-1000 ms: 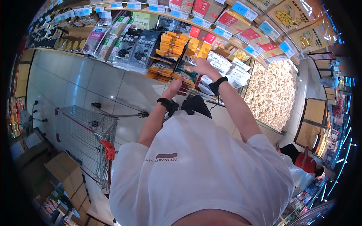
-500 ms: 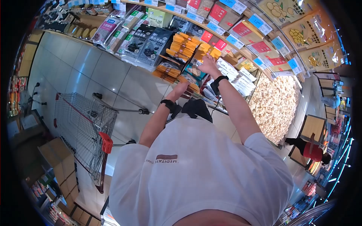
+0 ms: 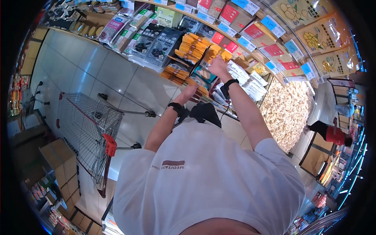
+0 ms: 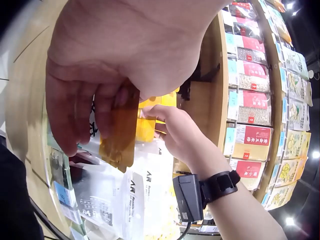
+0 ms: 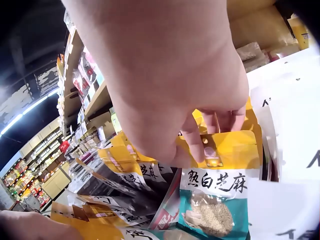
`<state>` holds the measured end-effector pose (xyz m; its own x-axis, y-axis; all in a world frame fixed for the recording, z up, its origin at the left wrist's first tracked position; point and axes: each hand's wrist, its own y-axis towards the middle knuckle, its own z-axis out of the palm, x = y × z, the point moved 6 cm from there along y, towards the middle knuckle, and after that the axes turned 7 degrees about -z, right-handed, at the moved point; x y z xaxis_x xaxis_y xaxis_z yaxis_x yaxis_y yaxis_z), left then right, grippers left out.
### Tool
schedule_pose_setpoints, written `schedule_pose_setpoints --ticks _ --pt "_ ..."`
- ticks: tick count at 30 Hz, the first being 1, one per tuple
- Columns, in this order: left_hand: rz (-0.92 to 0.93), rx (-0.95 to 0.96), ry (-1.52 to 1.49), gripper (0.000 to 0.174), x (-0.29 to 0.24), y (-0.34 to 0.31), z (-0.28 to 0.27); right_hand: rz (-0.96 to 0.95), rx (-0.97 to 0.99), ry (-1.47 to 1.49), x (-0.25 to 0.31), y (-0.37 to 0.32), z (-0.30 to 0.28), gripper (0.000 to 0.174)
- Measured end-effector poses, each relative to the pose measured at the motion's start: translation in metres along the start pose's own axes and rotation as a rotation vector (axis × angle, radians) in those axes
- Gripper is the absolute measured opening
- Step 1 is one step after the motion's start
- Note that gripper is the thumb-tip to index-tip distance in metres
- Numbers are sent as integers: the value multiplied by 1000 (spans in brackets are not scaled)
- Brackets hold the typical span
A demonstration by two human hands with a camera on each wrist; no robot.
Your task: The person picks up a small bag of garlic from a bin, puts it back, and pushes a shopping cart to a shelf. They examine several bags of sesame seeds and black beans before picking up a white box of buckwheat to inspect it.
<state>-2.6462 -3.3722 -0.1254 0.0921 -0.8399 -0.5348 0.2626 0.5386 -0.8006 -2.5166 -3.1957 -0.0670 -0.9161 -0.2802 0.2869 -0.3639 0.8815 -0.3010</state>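
Note:
My right hand (image 3: 219, 66) is at the back row of yellow-topped pouches in the shelf bin. In the right wrist view its fingers hook over the yellow top of a white sesame pouch (image 5: 215, 187) with a teal lower half and a clear window showing pale seeds. Nearer my body, the left hand (image 3: 188, 93) is at the front row. Its fingers hold the amber top edge of another pouch (image 4: 120, 135), whose lower part is mostly hidden. More yellow-topped pouches (image 3: 192, 47) stand just left of the right hand.
White packets (image 3: 244, 76) lie right of the pouches, then a big bin of pale dried pieces (image 3: 286, 113). Dark grey bags (image 3: 160, 47) stand on the left. Priced shelves rise behind. A wire shopping cart (image 3: 90, 125) stands at lower left; a person in red (image 3: 335, 135) is at far right.
The right hand has moved slightly away from my body, onto the yellow pouch tops. The left hand stays at the front row. The whole view has shifted a little; the person in red has moved along.

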Motion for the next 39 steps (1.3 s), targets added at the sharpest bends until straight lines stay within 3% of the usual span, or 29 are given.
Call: schedule_pose_setpoints --ticks 1,3,4,7,8,10,12,14,15,20,25,28,30,31,33,38,39 --pt "-2 3 -10 49 0 1 0 2 -2 -2 -4 2 5 48" --pt "-4 9 -20 49 1 3 -1 36 229 47 -9 2 23 30" --pt "1 19 -22 49 0 2 -1 39 228 46 -9 -2 25 30" --pt "4 26 8 50 1 6 -2 -305 -72 -209 15 -29 18 22" --pt "2 18 38 50 2 8 -3 -296 -73 -212 14 -35 18 22" --pt "-4 38 46 50 1 9 -4 -431 -33 -50 26 -46 16 23" --pt "-12 52 53 50 2 9 -4 -440 -33 77 33 -56 16 22" --pt "0 79 15 46 2 10 -4 -420 199 227 38 -64 31 22" --pt "0 82 20 46 -2 4 -2 -500 145 243 43 -71 26 21" --pt "-54 125 -1 53 -17 -16 3 -407 225 331 48 -86 20 18" --pt "-65 42 123 48 -15 16 -1 -224 246 499 25 -73 22 16" --pt "-47 34 110 45 -19 21 0 -270 184 346 10 -47 16 28" --pt "-47 37 104 43 -20 19 2 -126 -115 -41 -2 -31 -3 49" --pt "-51 38 80 42 -20 19 3 -130 -112 -41 -3 -26 -6 49" --pt "-53 34 50 42 -18 20 4 -11 -56 -62 -14 -16 -10 67" --pt "0 4 45 41 -14 23 1 -11 1 -94 -16 0 0 66" --pt "-1 1 38 41 -13 24 0 -1 14 -128 -13 -1 0 58"
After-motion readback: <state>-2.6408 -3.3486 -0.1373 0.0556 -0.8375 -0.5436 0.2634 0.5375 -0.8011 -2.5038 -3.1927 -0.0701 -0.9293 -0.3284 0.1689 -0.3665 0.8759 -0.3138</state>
